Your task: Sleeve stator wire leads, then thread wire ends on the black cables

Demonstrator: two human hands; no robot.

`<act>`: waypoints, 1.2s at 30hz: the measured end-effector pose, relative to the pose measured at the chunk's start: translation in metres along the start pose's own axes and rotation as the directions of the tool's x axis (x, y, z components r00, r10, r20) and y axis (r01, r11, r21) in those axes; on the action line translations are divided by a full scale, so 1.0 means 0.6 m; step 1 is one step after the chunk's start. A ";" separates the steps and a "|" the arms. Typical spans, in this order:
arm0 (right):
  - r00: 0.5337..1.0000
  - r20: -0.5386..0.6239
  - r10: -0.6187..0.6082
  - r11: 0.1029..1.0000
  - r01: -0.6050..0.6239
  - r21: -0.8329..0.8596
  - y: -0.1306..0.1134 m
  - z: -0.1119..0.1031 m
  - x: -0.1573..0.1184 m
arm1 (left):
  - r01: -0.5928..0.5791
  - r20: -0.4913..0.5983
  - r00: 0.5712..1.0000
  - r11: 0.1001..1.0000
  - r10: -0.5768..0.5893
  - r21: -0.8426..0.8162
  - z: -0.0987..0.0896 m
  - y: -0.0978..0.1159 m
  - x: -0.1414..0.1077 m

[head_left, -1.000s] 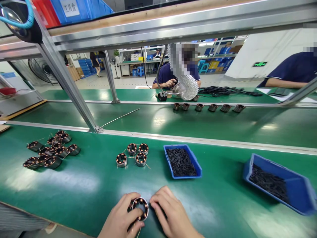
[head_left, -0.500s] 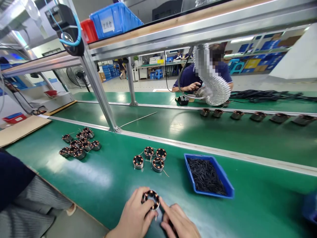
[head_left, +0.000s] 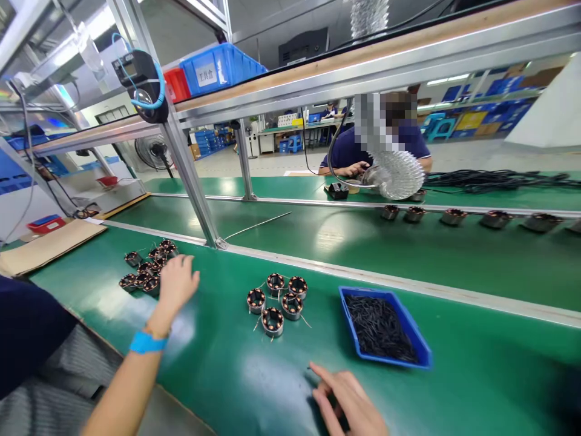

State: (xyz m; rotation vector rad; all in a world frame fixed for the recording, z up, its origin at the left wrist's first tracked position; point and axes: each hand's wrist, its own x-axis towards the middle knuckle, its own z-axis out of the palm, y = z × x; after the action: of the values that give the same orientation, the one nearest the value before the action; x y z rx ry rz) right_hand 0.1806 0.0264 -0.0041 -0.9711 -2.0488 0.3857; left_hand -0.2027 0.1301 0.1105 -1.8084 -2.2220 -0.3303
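Nearest me, I'm holding my right hand [head_left: 348, 401] low over the green tabletop [head_left: 218, 363] with index finger and thumb apart, while five wound rings [head_left: 272, 331] are standing in a loose group mid-table, left of the blue tray [head_left: 394, 362] of black pieces. Toward the far left corner, my left hand [head_left: 177, 281] is reaching over a larger ungrouped cluster [head_left: 145, 280], its grip untellable, and past the far-edge rail [head_left: 318, 271] more rings [head_left: 454, 217] are sitting in a row.

Ahead of the right hand [head_left: 353, 401], a lane of flat green tabletop [head_left: 323, 330] runs between five ring-shaped copper-wound coils [head_left: 273, 332] leftward and a rectangular blue plastic bin [head_left: 420, 342]
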 end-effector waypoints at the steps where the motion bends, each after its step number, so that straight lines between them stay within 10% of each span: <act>1: 1.000 0.004 -0.009 0.997 0.009 -0.078 0.002 -0.001 0.002 | 0.061 0.012 0.998 0.998 -0.061 0.031 0.004 -0.031 0.021; 5: 0.999 0.014 -0.045 0.933 0.047 -0.358 0.012 0.004 0.013 | 0.170 0.093 0.980 0.981 -0.178 0.088 0.030 -0.110 0.059; 10: 0.995 0.030 -0.092 0.846 0.094 -0.524 0.013 0.022 0.034 | 0.049 0.096 0.994 0.998 -0.052 0.039 0.045 -0.114 0.034; 17: 0.993 0.041 -0.113 0.735 0.112 -0.669 0.013 0.033 0.034 | -0.237 0.250 0.909 0.909 0.332 -0.344 0.024 0.014 -0.121; 22: 0.996 0.016 -0.085 0.830 0.079 -0.552 0.018 0.028 0.027 | -0.338 0.256 0.825 0.803 0.503 -0.491 -0.013 0.111 -0.213; 27: 1.000 0.004 -0.029 0.881 0.028 -0.472 0.022 0.027 0.023 | -0.433 0.090 0.825 0.726 0.558 -0.534 -0.042 0.162 -0.177; 31: 1.000 0.006 0.027 0.884 -0.021 -0.467 0.025 0.025 0.021 | -0.552 0.104 0.726 0.667 0.680 -0.501 -0.035 0.205 -0.126; 36: 0.932 0.121 0.341 0.940 -0.337 -0.055 0.010 0.001 0.030 | -0.555 0.126 0.684 0.624 0.719 -0.550 -0.009 0.224 -0.110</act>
State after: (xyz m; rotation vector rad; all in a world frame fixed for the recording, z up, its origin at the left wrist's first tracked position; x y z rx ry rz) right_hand 0.1763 0.0441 0.0018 -1.3585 -2.0051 0.6123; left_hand -0.0577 0.0945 0.0949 -2.9940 -1.5287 -0.4572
